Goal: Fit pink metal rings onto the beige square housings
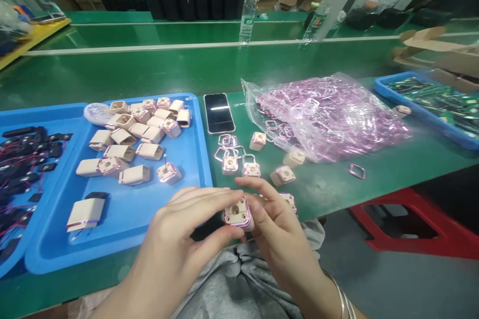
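Observation:
Just above the table's front edge, my left hand (179, 227) and my right hand (282, 232) both grip one beige plastic housing (236, 213). Its end with small holes faces up, and a shiny pink frame runs around that end. The left fingers and thumb pinch it from the left; the right thumb and fingers press on its right side. Beyond my fingers stand several more beige housings, among them one (258, 140) near the phone and one (283, 175) by my right fingertips. Loose pink frames (224, 152) lie beside them.
A blue tray (194, 159) at left holds several beige housings; another blue tray (80, 114) holds black wired parts. A phone (219, 113), a plastic bag of pink frames (329, 114) and a blue tray of green circuit boards (383, 79) lie farther off. A red stool (422, 224) stands right.

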Demonstrator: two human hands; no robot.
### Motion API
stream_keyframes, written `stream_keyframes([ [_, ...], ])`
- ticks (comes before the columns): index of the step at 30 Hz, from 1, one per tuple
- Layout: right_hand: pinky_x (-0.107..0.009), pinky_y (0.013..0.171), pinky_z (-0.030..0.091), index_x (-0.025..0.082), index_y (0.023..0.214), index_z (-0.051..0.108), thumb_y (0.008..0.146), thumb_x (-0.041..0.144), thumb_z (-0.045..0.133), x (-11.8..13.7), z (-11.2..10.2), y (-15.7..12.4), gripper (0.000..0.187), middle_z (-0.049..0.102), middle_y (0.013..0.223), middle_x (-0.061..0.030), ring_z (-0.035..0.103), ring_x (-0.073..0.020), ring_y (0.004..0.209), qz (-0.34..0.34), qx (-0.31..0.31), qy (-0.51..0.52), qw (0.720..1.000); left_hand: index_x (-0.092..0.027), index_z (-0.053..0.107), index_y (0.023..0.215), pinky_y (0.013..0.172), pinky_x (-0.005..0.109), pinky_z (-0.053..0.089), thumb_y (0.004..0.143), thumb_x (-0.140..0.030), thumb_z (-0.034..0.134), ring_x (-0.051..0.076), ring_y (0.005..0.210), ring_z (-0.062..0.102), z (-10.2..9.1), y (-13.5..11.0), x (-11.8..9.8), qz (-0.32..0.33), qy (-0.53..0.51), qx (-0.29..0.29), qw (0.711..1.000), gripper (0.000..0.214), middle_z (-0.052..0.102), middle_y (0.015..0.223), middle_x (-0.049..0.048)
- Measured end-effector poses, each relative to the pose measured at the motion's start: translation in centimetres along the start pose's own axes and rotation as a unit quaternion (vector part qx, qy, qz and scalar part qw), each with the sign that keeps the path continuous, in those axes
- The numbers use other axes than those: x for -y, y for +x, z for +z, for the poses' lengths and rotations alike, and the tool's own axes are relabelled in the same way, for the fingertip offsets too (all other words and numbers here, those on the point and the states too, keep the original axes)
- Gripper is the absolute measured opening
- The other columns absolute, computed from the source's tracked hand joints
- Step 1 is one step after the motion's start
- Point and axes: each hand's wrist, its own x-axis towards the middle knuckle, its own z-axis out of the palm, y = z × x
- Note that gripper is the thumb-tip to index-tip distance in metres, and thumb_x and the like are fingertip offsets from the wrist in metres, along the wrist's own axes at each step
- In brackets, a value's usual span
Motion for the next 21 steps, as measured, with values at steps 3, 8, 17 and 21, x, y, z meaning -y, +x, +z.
stream_keyframes([
  [3,-0.012,0.059,0.049,0.026,0.119,0.06,0.101,0.036,0.066,0.2,-0.2,-0.4,0.022,0.071,0.085,-0.0003,0.061,-0.0074,0.066,-0.004,-0.011,0.003,1.0,-0.039,0.071,0.11,0.081,0.018,0.055,0.086,-0.027,0.075,0.014,0.097,0.07,0.3,0.9,0.3,-0.035,-0.041,0.045,0.998,0.027,0.075,0.105,-0.0067],
  [8,-0.019,0.085,0.054,0.028,0.122,0.06,0.083,0.033,0.086,2.1,-0.4,-1.1,0.047,0.07,0.102,-0.0019,0.068,-0.0125,0.093,0.007,0.032,0.056,0.998,-0.041,0.068,0.114,0.091,0.019,0.054,0.091,-0.039,0.068,0.016,0.113,0.064,0.5,2.0,-0.3,-0.083,-0.152,0.092,0.981,0.024,0.066,0.119,-0.0024],
  [17,-0.026,0.087,0.058,0.035,0.126,0.064,0.087,0.024,0.081,2.8,-1.2,-4.0,0.044,0.071,0.11,-0.0019,0.068,-0.019,0.101,-0.136,-0.043,-0.13,0.981,-0.036,0.076,0.098,0.098,0.03,0.054,0.079,-0.048,0.078,0.027,0.128,0.058,2.0,2.0,-2.3,-0.183,-0.256,0.102,0.944,0.022,0.063,0.132,0.0015],
  [21,-0.036,0.089,0.057,0.037,0.122,0.068,0.089,0.029,0.078,4.0,-3.4,-4.3,0.035,0.072,0.11,-0.002,0.069,-0.0234,0.097,-0.228,-0.193,-0.301,0.906,-0.033,0.076,0.108,0.093,0.035,0.055,0.08,-0.052,0.073,0.028,0.111,0.067,-0.1,5.9,-1.4,-0.075,-0.091,0.079,0.99,0.034,0.072,0.117,0.0038],
])
